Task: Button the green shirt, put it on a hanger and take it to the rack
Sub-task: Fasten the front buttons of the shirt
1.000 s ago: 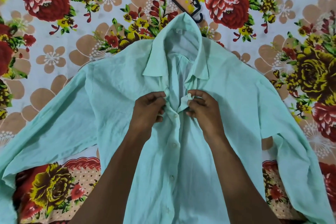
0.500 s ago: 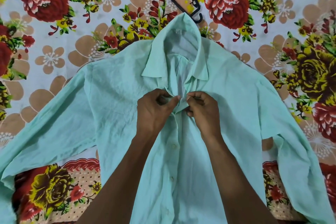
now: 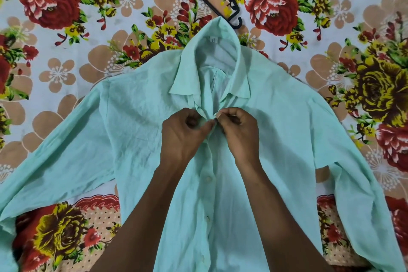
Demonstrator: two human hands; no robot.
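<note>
Since a second ago both hands have drawn together at the top of the placket, closing the gap of cloth that lay between them, so that their fingertips now almost meet just under the collar; the left hand (image 3: 183,133) is curled, thumb and bent fingers pinching the left front edge of the green shirt (image 3: 136,139), with a fold of fabric bunched in its grasp; the right hand (image 3: 239,132) is likewise curled, thumb and forefinger nipping the opposite front edge where the two edges come together; whether a button sits between the fingertips cannot be told, as the fingers cover that spot; both forearms reach up from the lower edge of the view and lie over the shirt's front; below the hands the placket runs down closed, with a button (image 3: 207,179) fastened and another lower on the same line; above the hands the collar (image 3: 212,66) stands open, its two points spread to either side and a small label showing inside the neck; the shirt lies flat, front up, on a floral bedsheet (image 3: 66,55), sleeves spread out to both sides; a black hanger (image 3: 223,0) lies on the sheet just beyond the collar, its end beside the collar's back edge.
</note>
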